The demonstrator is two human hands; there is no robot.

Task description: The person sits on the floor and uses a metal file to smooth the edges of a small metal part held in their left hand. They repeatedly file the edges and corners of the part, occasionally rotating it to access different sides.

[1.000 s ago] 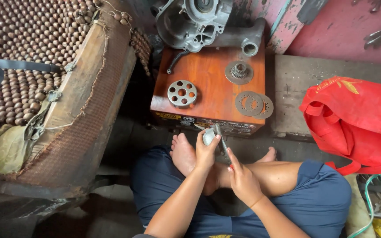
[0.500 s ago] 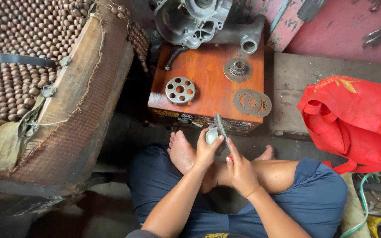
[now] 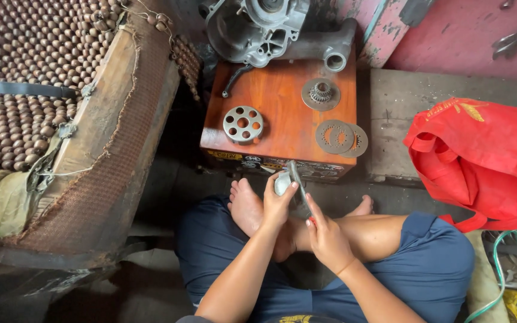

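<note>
Wooden beaded seat cover (image 3: 37,90) fills the far left; a red cloth bag (image 3: 480,161) lies at right. Between them an orange-brown box (image 3: 282,113), serving as table, carries a grey engine casing (image 3: 270,27), a drilled hub (image 3: 243,124), a geared disc (image 3: 321,94) and two flat plates (image 3: 341,137). Near its front edge, the left hand (image 3: 277,200) closes its grip on a small pale metal part (image 3: 282,183); the right hand (image 3: 325,236) presses a thin dark file-like tool (image 3: 297,181) against it. The step appears to be dressing the part; steady strokes seem called for.
</note>
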